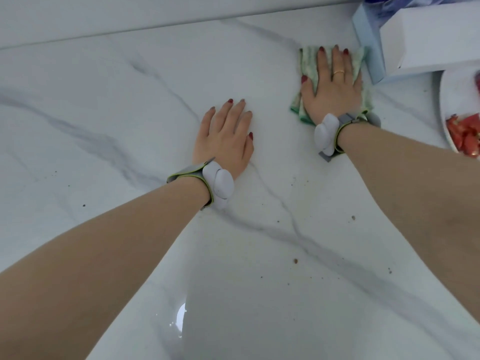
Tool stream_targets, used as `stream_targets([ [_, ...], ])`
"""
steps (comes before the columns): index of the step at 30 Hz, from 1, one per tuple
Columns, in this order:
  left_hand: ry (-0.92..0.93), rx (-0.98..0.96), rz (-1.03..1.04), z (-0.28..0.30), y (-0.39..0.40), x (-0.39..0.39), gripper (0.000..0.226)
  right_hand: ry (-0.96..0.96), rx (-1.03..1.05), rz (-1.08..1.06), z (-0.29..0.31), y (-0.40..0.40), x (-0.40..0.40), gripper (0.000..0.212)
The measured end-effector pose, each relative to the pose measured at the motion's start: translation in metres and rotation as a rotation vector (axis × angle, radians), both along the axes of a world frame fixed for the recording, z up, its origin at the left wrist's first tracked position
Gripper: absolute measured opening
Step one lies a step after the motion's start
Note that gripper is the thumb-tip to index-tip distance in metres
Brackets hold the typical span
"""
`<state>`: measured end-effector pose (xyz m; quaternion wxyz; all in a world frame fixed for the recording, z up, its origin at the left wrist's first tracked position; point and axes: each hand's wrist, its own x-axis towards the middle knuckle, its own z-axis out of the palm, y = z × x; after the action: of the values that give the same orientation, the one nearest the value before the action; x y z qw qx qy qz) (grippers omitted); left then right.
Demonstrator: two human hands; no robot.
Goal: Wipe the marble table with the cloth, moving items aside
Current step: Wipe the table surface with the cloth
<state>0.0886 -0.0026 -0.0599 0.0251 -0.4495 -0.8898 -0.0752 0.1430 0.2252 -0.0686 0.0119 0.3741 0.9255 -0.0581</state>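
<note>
the right hand point(333, 87) presses flat, fingers straight, on a folded green cloth point(307, 67) on the white marble counter point(130, 100). the left hand point(224, 137) rests flat on the bare counter, well apart from the cloth. just right of the cloth stand a pale blue box point(367, 42) and a white box point(428, 35). a white plate point(453, 97) with red pieces sits at the right edge. dark crumbs point(295, 261) dot the near counter.

No legible text or labels.

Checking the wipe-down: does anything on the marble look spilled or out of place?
Yes. Dark crumbs lie scattered on the marble table nearer the person, unwiped, well short of the cloth under the right hand.
</note>
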Motion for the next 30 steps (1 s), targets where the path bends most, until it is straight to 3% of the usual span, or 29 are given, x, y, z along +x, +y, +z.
stream_targets([
  [12, -0.084, -0.154, 0.135, 0.027, -0.088, 0.027, 0.053, 0.012, 0.014, 0.016, -0.001, -0.083, 0.086, 0.073],
  [23, -0.175, -0.205, 0.295, 0.030, -0.162, 0.018, 0.051, -0.005, -0.043, 0.236, -0.005, -0.206, 0.009, 0.065],
  [27, -0.181, -0.203, 0.354, 0.038, -0.192, 0.018, 0.070, -0.008, -0.049, 0.285, -0.002, -0.240, -0.009, 0.072],
  [30, -0.200, -0.217, 0.411, 0.043, -0.213, 0.017, 0.056, -0.023, -0.061, 0.309, -0.002, -0.265, -0.019, 0.070],
])
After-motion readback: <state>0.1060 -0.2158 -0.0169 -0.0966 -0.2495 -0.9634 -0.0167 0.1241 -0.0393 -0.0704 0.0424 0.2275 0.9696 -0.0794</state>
